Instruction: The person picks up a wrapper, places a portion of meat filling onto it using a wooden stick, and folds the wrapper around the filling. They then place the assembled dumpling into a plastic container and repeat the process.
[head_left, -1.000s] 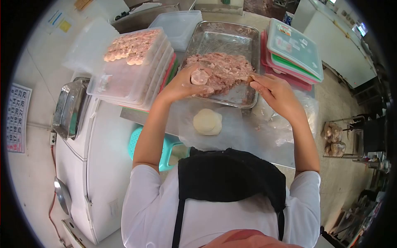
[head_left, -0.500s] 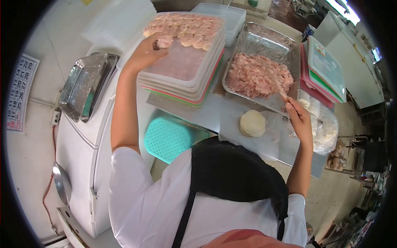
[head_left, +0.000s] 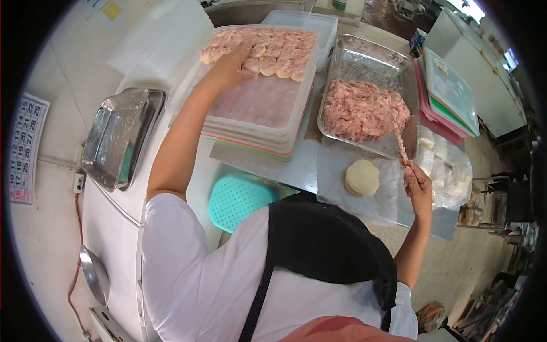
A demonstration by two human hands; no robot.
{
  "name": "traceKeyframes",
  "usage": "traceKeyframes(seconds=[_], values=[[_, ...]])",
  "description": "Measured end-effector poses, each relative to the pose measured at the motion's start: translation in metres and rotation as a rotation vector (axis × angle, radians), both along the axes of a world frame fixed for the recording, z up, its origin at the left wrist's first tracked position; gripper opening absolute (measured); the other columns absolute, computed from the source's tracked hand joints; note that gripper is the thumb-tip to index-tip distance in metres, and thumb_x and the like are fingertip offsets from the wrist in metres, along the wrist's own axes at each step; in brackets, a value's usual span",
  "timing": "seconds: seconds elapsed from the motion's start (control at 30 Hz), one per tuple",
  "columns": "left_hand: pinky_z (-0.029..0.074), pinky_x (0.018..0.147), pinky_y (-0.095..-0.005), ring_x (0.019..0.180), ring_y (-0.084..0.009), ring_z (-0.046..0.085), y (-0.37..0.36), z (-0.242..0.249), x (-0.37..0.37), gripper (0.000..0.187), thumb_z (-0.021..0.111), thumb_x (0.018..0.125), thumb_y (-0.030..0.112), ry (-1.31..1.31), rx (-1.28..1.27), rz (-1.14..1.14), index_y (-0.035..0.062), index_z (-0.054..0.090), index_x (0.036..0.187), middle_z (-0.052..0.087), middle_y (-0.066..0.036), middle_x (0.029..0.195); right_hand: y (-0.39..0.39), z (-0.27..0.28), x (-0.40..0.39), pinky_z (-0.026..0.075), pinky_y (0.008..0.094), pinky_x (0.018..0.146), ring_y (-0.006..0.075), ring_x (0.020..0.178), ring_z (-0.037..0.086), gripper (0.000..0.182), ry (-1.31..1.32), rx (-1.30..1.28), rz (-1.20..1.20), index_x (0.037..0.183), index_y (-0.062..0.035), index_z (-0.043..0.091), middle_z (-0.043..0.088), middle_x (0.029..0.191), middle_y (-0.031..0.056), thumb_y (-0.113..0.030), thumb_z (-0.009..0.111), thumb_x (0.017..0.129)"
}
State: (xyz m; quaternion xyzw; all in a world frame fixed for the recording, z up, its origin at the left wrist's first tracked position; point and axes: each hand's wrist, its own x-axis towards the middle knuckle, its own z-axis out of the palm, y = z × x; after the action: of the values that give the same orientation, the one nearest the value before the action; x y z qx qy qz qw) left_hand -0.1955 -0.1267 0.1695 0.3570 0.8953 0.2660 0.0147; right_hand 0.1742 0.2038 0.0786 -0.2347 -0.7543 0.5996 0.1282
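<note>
My left hand (head_left: pixel 231 69) is over the top plastic tray (head_left: pixel 250 108) of a stack, at the near edge of the rows of open-topped meat dumplings (head_left: pixel 279 48). Its fingers are curled round a dumpling (head_left: pixel 249 70), partly hidden by the hand. My right hand (head_left: pixel 417 181) grips the handle of a narrow spatula (head_left: pixel 400 142) coated in meat. The spatula's far end rests at the ground meat (head_left: pixel 362 108) in a metal pan (head_left: pixel 364 50). Between me and the pan, a stack of round dough wrappers (head_left: pixel 362 177) lies on a clear plastic sheet (head_left: pixel 331 194).
Coloured lids (head_left: pixel 450 91) are stacked right of the pan, above a bag of pale wrapped packs (head_left: pixel 453 171). A turquoise perforated stool (head_left: pixel 239 199) stands below the table. Metal pans (head_left: pixel 117 139) sit on the white freezer (head_left: pixel 111 228) at left. A clear container (head_left: pixel 307 21) stands behind the trays.
My left hand has carried the dumpling right, to the edge of the filled rows. My right hand has lowered slightly, still gripping the spatula. The whole view has shifted a little.
</note>
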Motion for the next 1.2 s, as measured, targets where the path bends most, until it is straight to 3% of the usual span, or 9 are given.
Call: traceKeyframes(seconds=[0.13, 0.23, 0.33, 0.4, 0.57, 0.73, 0.83, 0.97, 1.2], values=[[0.034, 0.107, -0.0374, 0.131, -0.0341, 0.041, 0.008, -0.015, -0.021, 0.082, 0.072, 0.075, 0.015, 0.065, -0.023, 0.002, 0.0044, 0.03, 0.144, 0.043, -0.021, 0.141, 0.014, -0.001, 0.002, 0.031, 0.0212, 0.048, 0.0029, 0.055, 0.039, 0.034, -0.042, 0.044, 0.044, 0.116, -0.0033, 0.064, 0.045, 0.063, -0.0086, -0.029, 0.061, 0.093], [0.033, 0.107, -0.0363, 0.132, -0.0328, 0.04, 0.005, -0.016, -0.013, 0.079, 0.071, 0.076, 0.014, 0.204, -0.029, -0.096, 0.0036, 0.032, 0.143, 0.04, -0.021, 0.143, 0.051, -0.034, -0.007, 0.044, 0.0314, 0.054, 0.0157, 0.059, 0.056, 0.033, 0.216, 0.54, 0.153, 0.112, -0.0023, 0.065, 0.056, 0.063, 0.0006, -0.028, 0.059, 0.093], [0.042, 0.098, -0.038, 0.119, -0.0327, 0.051, 0.017, 0.01, 0.047, 0.071, 0.07, 0.077, 0.016, 0.324, -0.105, 0.012, 0.004, 0.039, 0.14, 0.048, -0.02, 0.136, 0.099, -0.015, -0.015, 0.05, 0.0407, 0.065, 0.0321, 0.075, 0.065, 0.029, -0.061, 0.905, 0.248, 0.101, -0.0011, 0.067, 0.064, 0.074, 0.0139, -0.026, 0.057, 0.091], [0.047, 0.091, -0.0366, 0.11, -0.0296, 0.057, 0.035, 0.019, 0.094, 0.064, 0.071, 0.078, 0.015, 0.277, 0.033, 0.036, 0.0051, 0.045, 0.136, 0.05, -0.017, 0.134, 0.134, -0.003, -0.023, 0.051, 0.0422, 0.066, 0.0352, 0.079, 0.064, 0.025, -0.366, 1.274, 0.273, 0.088, -0.0027, 0.067, 0.065, 0.081, 0.0179, -0.025, 0.057, 0.089], [0.046, 0.091, -0.0342, 0.109, -0.0283, 0.056, 0.123, -0.014, 0.198, 0.042, 0.068, 0.081, 0.013, 0.106, 0.187, -0.384, 0.0058, 0.058, 0.121, 0.056, -0.013, 0.126, 0.196, 0.022, -0.083, 0.052, 0.0414, 0.057, 0.0292, 0.068, 0.067, 0.016, -0.286, 1.623, 0.196, 0.071, -0.0081, 0.068, 0.065, 0.068, 0.0133, -0.018, 0.06, 0.08], [0.046, 0.088, -0.0383, 0.1, -0.0309, 0.057, 0.172, -0.093, 0.245, 0.034, 0.071, 0.077, 0.01, -0.287, 0.104, -0.288, 0.0055, 0.06, 0.109, 0.057, -0.012, 0.112, 0.196, -0.035, -0.131, 0.051, 0.04, 0.053, 0.0267, 0.064, 0.068, 0.009, -0.088, 1.758, 0.364, 0.069, -0.0102, 0.069, 0.067, 0.069, 0.0102, -0.012, 0.061, 0.071], [0.046, 0.083, -0.0377, 0.092, -0.031, 0.056, 0.178, -0.117, 0.258, 0.033, 0.072, 0.076, 0.012, -0.269, -0.035, -0.335, 0.0065, 0.06, 0.106, 0.055, -0.013, 0.104, 0.166, -0.017, -0.101, 0.051, 0.0404, 0.055, 0.0277, 0.065, 0.067, 0.01, -0.246, 1.599, 0.507, 0.069, -0.0099, 0.069, 0.067, 0.068, 0.0109, -0.013, 0.06, 0.072], [0.043, 0.081, -0.0413, 0.093, -0.0347, 0.053, 0.189, -0.132, 0.274, 0.026, 0.072, 0.073, 0.014, -0.19, 0.051, -0.266, 0.0066, 0.061, 0.095, 0.053, -0.015, 0.092, 0.152, -0.028, -0.04, 0.05, 0.0413, 0.054, 0.0286, 0.065, 0.066, 0.012, 0.139, 1.391, 0.748, 0.069, -0.0059, 0.068, 0.063, 0.063, 0.0106, -0.011, 0.058, 0.072], [0.046, 0.075, -0.0336, 0.08, -0.028, 0.057, 0.18, -0.135, 0.261, 0.021, 0.069, 0.08, 0.017, -0.371, 0.093, -0.25, 0.004, 0.065, 0.096, 0.057, -0.011, 0.084, 0.192, -0.007, -0.078, 0.05, 0.0367, 0.05, 0.0269, 0.065, 0.066, 0.012, 0.036, 1.599, 0.569, 0.068, -0.0077, 0.066, 0.063, 0.066, 0.0113, -0.009, 0.057, 0.074]])
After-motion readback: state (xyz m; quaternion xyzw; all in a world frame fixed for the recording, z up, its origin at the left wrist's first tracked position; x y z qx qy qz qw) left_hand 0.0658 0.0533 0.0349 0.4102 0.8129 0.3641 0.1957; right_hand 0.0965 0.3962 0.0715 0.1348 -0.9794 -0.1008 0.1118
